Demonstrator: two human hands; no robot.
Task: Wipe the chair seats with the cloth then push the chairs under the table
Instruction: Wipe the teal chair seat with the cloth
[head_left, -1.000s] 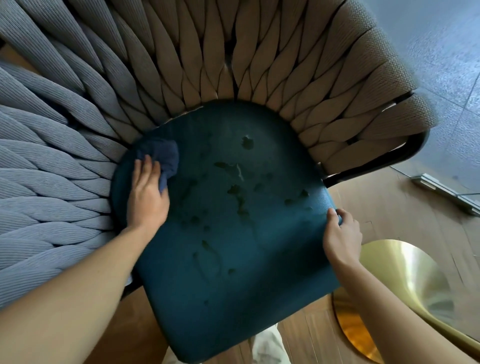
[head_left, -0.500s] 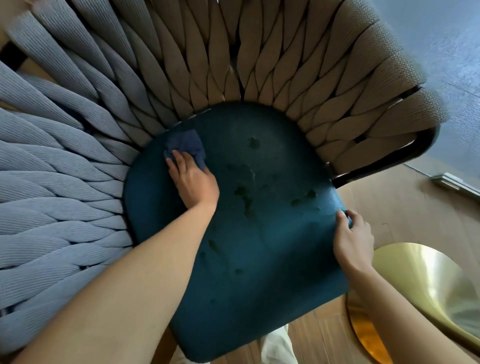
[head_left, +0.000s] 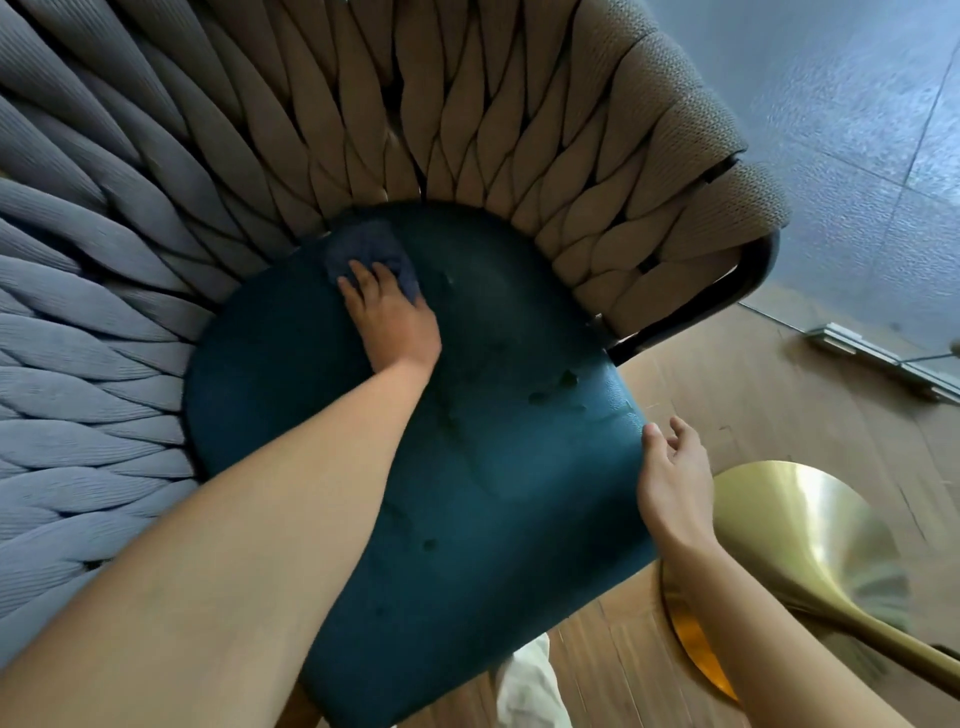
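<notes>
A dark teal chair seat (head_left: 493, 493) fills the middle of the head view, ringed by a woven rope backrest (head_left: 363, 114), grey on the left and beige on the right. My left hand (head_left: 389, 317) presses a dark blue cloth (head_left: 363, 247) flat on the back of the seat, close to the backrest. My right hand (head_left: 672, 475) hovers at the seat's right edge with fingers relaxed and apart, barely touching it. Dark damp marks (head_left: 561, 387) show on the seat's right side.
A brass trumpet-shaped table base (head_left: 810, 545) stands on the wooden floor (head_left: 779, 405) right of the chair. A metal floor strip (head_left: 883, 358) separates the wood from grey tile (head_left: 857, 130) beyond. The chair's black frame (head_left: 727, 296) projects at right.
My left hand slid the cloth rightward along the back of the seat, from the left edge to the middle. My right hand let go of the seat's right edge and opened.
</notes>
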